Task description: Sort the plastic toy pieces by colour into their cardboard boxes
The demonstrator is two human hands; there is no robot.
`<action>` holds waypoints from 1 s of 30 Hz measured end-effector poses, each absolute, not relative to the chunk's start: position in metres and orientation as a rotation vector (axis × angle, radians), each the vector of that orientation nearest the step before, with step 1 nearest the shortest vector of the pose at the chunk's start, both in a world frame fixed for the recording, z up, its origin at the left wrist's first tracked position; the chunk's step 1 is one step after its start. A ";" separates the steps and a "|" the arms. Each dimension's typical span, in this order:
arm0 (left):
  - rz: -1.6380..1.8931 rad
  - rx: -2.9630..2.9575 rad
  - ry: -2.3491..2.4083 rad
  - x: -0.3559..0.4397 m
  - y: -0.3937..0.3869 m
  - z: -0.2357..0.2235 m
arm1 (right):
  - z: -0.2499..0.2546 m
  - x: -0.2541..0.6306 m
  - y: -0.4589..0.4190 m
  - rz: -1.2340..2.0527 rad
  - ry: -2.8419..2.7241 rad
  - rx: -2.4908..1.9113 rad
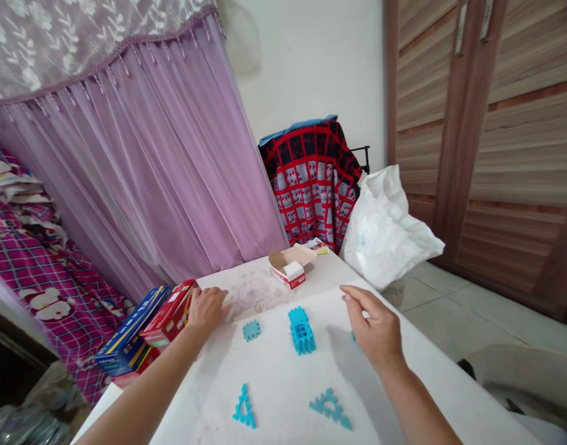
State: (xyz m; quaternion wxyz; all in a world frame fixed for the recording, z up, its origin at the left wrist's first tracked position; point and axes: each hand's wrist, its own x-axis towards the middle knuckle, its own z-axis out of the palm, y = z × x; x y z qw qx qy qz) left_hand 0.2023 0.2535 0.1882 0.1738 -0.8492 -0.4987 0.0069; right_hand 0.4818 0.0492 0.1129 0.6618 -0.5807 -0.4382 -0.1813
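My left hand (208,310) rests palm down on the white table top (274,395), holding nothing, its fingers spread just beside a red box (170,314). My right hand (373,324) hangs over the table's right side, holding nothing visible, with loosely curled fingers. Just under it, a small blue piece (353,337) is partly hidden. Between my hands stands a small blue house built of interlocking plastic pieces (302,330), with a flat square blue piece (251,330) to its left. Two blue triangular frames (244,408) (330,408) lie nearer me.
An open cardboard box (288,266) stands at the table's far end. A blue box (128,330) leans beside the red one off the left edge. A white plastic bag (385,228) and a red-and-black cloth (311,179) are behind the table. A tiled floor (450,309) lies right.
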 end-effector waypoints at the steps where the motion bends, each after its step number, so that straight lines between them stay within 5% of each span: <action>1: 0.036 -2.445 -1.396 0.218 0.256 0.184 | 0.114 0.489 0.050 -0.431 -0.989 -1.312; 17: -0.070 -2.605 -1.457 0.410 0.310 0.131 | 0.109 0.536 0.045 -0.380 -0.757 -1.401; 30: -0.173 -2.528 -1.251 0.378 0.303 0.174 | 0.117 0.531 0.041 -0.399 -0.796 -1.353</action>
